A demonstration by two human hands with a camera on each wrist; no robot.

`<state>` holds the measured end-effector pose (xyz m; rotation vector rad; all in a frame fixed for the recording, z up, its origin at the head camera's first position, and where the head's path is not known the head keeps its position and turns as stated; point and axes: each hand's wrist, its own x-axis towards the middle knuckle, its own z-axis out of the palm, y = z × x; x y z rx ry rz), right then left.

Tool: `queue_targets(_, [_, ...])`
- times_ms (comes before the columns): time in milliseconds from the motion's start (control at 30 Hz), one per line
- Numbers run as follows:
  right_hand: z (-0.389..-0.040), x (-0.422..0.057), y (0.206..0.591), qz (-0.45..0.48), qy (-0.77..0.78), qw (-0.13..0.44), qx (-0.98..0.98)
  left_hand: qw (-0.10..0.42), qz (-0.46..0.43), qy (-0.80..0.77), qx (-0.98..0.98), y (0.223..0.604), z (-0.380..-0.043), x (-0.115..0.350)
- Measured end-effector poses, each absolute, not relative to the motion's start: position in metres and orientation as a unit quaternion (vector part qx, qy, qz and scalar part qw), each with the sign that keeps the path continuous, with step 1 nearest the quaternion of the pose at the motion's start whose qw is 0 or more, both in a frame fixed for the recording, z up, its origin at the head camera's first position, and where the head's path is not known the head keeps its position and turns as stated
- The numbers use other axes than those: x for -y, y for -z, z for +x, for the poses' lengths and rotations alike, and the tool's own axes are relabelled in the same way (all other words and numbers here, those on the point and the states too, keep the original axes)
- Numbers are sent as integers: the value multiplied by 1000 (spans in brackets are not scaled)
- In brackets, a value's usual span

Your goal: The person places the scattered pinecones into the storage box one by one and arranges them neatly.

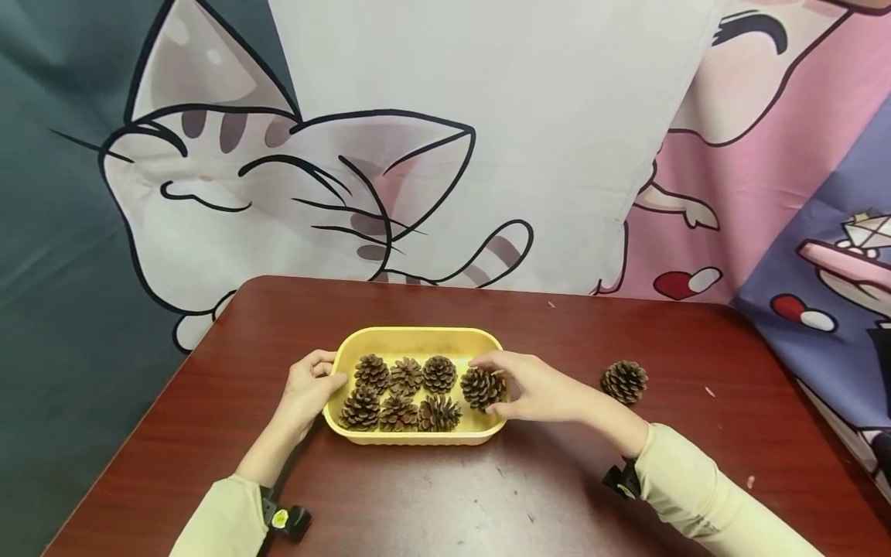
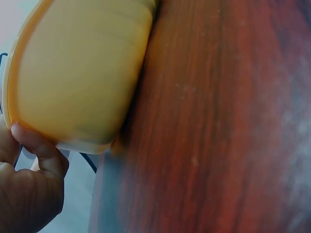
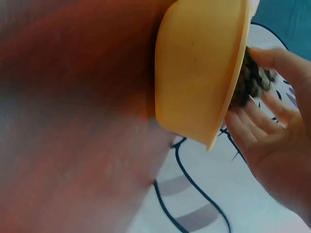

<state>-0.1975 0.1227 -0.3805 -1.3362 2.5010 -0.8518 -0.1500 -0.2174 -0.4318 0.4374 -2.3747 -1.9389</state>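
A yellow plastic basin (image 1: pixel 418 439) stands on the table, with several brown pine cones (image 1: pixel 400 414) in two rows inside it. My left hand (image 1: pixel 311 391) grips the basin's left rim; the left wrist view shows the thumb against the outer wall. Over the right end of the basin, my right hand (image 1: pixel 532 387) holds another pine cone (image 1: pixel 480 388) between thumb and fingers. In the right wrist view this pine cone (image 3: pixel 252 80) shows just above the rim, partly covered by the fingers. One more pine cone (image 1: pixel 624 382) lies on the table beyond my right forearm.
The dark red wooden table (image 1: pixel 431 503) has a few small pale flakes on it. Behind its far edge hangs a cloth (image 1: pixel 571 139) printed with cartoon cats. A black wrist camera (image 1: pixel 288 521) is strapped to the left wrist, another (image 1: pixel 622 480) to the right.
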Motion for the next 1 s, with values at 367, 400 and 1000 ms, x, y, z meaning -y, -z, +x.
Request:
queue_targets(367, [-207,-99,375,-497,152,186,-834,24,144,625,766,435,-151,217])
queue_targets(400, [-208,-98,376,-499,143,190,-833,24,144,625,767,435,-150,216])
queue_targets(1000, [-208,-95,382,-502,125,199,-833,26,146,637,757,436,-150,217])
